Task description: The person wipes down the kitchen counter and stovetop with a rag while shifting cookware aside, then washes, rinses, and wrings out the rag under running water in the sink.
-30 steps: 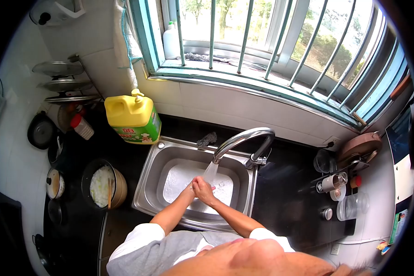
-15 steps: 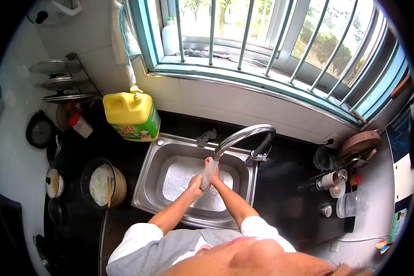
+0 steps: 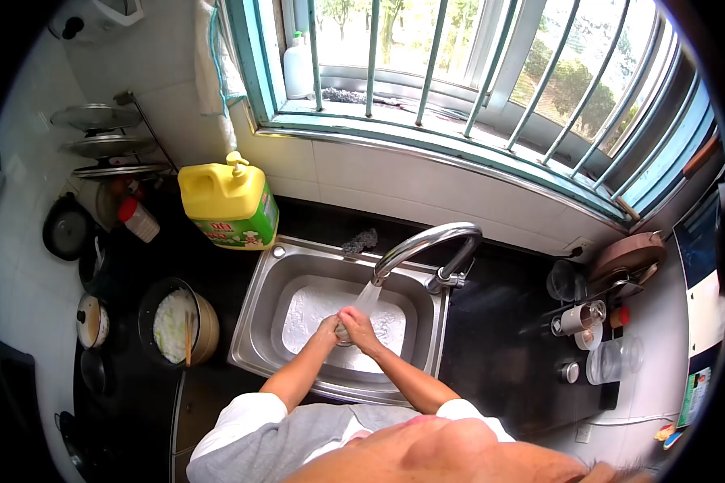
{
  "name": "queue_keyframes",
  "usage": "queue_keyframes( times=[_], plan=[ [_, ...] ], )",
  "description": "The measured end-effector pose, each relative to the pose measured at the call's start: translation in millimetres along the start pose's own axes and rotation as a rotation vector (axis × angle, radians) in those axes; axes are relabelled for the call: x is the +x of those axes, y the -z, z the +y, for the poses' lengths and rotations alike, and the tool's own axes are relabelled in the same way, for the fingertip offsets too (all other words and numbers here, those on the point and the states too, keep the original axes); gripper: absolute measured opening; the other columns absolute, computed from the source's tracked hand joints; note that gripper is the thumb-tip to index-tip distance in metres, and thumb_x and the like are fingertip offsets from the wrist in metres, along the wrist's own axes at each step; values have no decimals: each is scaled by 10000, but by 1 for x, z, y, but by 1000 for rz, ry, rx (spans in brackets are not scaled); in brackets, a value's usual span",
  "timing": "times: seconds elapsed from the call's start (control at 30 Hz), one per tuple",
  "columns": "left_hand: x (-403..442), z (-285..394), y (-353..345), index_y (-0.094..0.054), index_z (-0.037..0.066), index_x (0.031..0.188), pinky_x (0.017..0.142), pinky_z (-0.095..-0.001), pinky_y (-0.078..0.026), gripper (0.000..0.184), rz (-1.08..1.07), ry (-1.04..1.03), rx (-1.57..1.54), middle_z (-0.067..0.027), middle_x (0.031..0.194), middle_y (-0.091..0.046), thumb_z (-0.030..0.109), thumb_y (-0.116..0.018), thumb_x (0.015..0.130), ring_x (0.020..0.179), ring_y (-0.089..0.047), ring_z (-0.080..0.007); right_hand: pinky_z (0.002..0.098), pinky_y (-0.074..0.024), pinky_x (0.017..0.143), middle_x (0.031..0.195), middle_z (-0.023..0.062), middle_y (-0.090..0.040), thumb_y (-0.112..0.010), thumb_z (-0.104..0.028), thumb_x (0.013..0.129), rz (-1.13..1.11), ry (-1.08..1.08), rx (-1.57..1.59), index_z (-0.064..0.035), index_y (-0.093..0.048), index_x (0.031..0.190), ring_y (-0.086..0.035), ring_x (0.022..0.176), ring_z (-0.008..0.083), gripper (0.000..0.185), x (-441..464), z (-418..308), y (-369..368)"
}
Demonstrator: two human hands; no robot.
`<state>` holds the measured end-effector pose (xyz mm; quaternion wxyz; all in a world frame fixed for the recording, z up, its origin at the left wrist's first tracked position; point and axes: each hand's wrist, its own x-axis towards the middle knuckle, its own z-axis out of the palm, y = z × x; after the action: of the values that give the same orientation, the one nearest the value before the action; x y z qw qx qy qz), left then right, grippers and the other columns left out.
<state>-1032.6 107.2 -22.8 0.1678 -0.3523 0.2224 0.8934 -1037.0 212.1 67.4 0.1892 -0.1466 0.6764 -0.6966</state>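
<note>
Over the steel sink (image 3: pixel 254 322), my left hand (image 3: pixel 328 328) and my right hand (image 3: pixel 356 325) are closed together around a small pale object (image 3: pixel 342 333). Fingers cover most of it, so its kind cannot be made out. A stream of water (image 3: pixel 368 298) falls from the curved chrome faucet (image 3: pixel 427 235) just behind my right hand. Water with white froth or ripples lies in the basin below.
A yellow and green detergent jug (image 3: pixel 229 201) stands behind the sink's left corner. A dark scrubber (image 3: pixel 360 241) lies on the back ledge. To the left is a pot (image 3: pixel 207 332) of pale food with chopsticks (image 3: pixel 188 338). Clear containers (image 3: pixel 612 360) stand at right.
Both hands have drawn back toward me, out from under the faucet. My right hand has come down beside my left, and the two now close around the object.
</note>
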Motion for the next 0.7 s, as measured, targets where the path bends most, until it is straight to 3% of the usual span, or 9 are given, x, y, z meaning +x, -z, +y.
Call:
queue_keyframes(
  times=[0.17,0.23,0.33,0.37,0.43,0.5,0.57,0.63,0.7],
  plan=[
    [-36,-7,-45,-487,35,1018,707,-425,-476,284,-50,-96,66,-108,932,-564,250,-435,840,809,-575,-248,303,-415,668,786,92,-547,-399,-207,833,231,99,-335,1,-542,824,-522,744,161,253,25,35,34],
    [-50,-4,-58,-482,34,1052,747,-411,-462,330,-46,-79,32,-110,956,-560,286,-422,849,845,-565,-246,289,-416,680,858,69,-550,-441,-255,831,148,-12,-35,-14,-524,1008,-523,775,152,310,31,36,37],
    [-56,0,-71,-401,24,1146,818,-367,-417,422,-149,-109,70,-117,1067,-501,328,-409,854,960,-504,-241,289,-426,690,867,66,-547,-469,-215,819,217,-221,425,-29,-514,1017,-529,770,151,275,20,15,27],
    [-57,1,-77,-335,30,1194,839,-347,-392,477,-82,-288,266,-123,1126,-448,342,-430,845,1014,-456,-238,288,-431,688,842,55,-544,-484,-191,812,250,-340,691,-36,-521,998,-527,760,144,245,17,1,23],
    [-48,-1,-77,-269,36,1242,861,-326,-366,547,-10,-467,458,-128,1185,-395,356,-451,836,1069,-408,-235,284,-439,668,818,51,-543,-495,-151,800,268,-273,601,-44,-523,951,-531,740,144,187,23,7,22],
    [-37,-9,-68,-162,84,1290,880,-326,-332,672,19,-779,1034,-127,1218,-329,363,-524,797,1118,-334,-220,280,-447,648,793,47,-541,-506,-112,788,287,-213,514,-52,-525,903,-536,721,144,131,22,4,23],
    [-57,-5,-83,-162,135,1298,866,-344,-350,750,114,-705,943,-132,1173,-366,274,-629,729,1066,-391,-227,263,-463,615,777,50,-547,-492,22,733,280,-193,632,-30,-507,830,-541,683,132,111,26,-18,27],
    [-78,-1,-90,-169,159,1292,799,-345,-400,810,-228,-338,299,-110,1146,-382,156,-680,664,1006,-438,-218,255,-459,574,732,34,-541,-499,49,697,300,-128,588,-34,-500,803,-530,635,117,134,29,-21,30],
    [-80,4,-82,-174,155,1280,749,-339,-420,813,-321,-175,410,-93,1098,-421,109,-681,645,958,-468,-212,245,-452,578,710,19,-530,-507,31,681,265,-134,380,-34,-504,791,-521,627,111,128,29,-24,35]
  ],
)
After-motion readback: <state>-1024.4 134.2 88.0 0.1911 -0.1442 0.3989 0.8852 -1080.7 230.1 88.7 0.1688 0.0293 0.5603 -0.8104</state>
